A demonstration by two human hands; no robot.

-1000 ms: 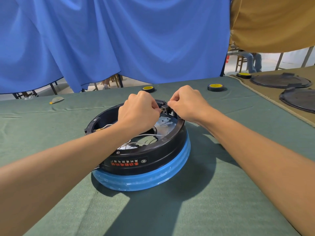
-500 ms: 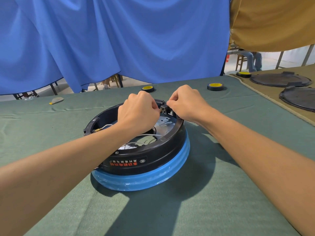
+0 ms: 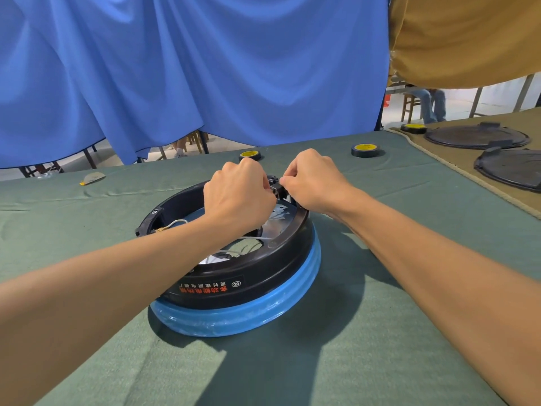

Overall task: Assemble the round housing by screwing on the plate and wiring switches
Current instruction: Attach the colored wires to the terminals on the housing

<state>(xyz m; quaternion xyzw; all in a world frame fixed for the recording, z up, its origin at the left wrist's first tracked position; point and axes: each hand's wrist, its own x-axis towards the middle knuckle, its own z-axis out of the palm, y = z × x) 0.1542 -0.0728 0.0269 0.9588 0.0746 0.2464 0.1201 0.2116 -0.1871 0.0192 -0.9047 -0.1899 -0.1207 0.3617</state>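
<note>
Pinching switch [image 3: 276,187] at housing's [image 3: 257,281] far rim

Around the green surface [image 3: 87,332]
Blue curtain [image 3: 205,68] hangs behind; a tape roll [image 3: 249,155] lies well apart from a second roll [image 3: 365,150].

On the green table [image 3: 351,361], the left hand [image 3: 238,197] and right hand [image 3: 314,183] meet at the far rim of the round black housing [image 3: 234,276], curled fingers [image 3: 289,180] seemingly pinching a small switch [image 3: 276,187].
</note>
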